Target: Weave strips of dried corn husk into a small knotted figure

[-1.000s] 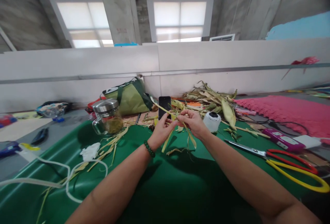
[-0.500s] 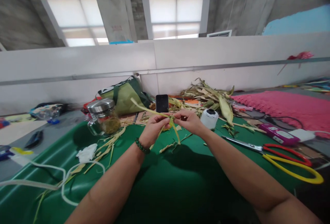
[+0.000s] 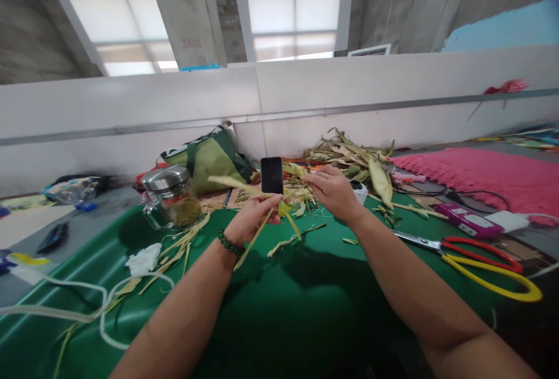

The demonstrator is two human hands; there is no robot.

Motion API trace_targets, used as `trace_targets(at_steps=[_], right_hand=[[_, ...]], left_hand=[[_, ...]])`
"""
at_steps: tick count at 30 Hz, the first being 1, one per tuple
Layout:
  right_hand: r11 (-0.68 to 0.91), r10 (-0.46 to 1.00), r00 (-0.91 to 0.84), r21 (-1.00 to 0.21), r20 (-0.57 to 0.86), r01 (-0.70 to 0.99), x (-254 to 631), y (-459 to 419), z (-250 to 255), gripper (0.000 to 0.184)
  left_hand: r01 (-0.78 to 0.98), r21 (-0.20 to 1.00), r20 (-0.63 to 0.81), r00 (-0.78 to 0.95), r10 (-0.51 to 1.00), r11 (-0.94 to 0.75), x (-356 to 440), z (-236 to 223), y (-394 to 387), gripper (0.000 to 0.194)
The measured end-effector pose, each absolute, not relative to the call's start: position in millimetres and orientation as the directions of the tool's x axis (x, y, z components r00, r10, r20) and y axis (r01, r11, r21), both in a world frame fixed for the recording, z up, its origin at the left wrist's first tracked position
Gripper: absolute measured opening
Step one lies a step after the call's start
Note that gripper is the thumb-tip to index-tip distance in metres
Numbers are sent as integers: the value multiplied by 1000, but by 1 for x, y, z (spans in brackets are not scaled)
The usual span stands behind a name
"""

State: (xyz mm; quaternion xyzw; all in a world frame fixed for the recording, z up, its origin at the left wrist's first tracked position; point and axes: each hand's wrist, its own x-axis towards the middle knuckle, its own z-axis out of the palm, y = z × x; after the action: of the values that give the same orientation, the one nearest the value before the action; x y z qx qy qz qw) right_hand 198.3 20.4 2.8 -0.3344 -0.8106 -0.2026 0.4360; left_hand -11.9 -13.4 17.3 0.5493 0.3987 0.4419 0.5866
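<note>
My left hand, with a dark green bead bracelet on its wrist, is closed on pale yellow-green corn husk strips. They are bunched at its fingertips, with loose ends hanging down and one strip pointing up to the left. To the right and slightly higher, my right hand pinches thumb and fingers together. Whatever is in that pinch is too fine to make out. A white thread spool is partly hidden behind my right hand. Just beyond my left hand a dark-screened phone stands upright.
Scissors with red and yellow handles lie right on the green mat. Dried corn husks are heaped behind. A lidded glass jar and a green bag stand left. A white cord loops across the mat's left side.
My right hand has drawn away from the left, up and to the right. My left hand has shifted left with the husk strips, which have turned. The whole view has tilted slightly.
</note>
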Motion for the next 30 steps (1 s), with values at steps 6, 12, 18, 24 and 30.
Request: trace_targets(at_steps=[6, 12, 18, 24, 30], right_hand=[[716, 333, -364, 18, 870, 698, 201, 20, 3, 26], [742, 502, -285, -238, 817, 627, 192, 23, -5, 30], [732, 681, -429, -569, 593, 375, 165, 0, -7, 31], [638, 768, -298, -714, 566, 288, 166, -1, -3, 31], [666, 745, -385, -645, 545, 374, 163, 0, -8, 29]], left_hand=[[-15, 981, -167, 422, 891, 191, -5, 11, -16, 19], [48, 991, -137, 371, 918, 128, 0, 8, -15, 9], [223, 973, -49, 445, 894, -58, 8, 1, -22, 7], [104, 994, -83, 394, 915, 46, 8, 4, -20, 15], [-186, 979, -37, 249, 968, 85, -1, 2, -6, 28]])
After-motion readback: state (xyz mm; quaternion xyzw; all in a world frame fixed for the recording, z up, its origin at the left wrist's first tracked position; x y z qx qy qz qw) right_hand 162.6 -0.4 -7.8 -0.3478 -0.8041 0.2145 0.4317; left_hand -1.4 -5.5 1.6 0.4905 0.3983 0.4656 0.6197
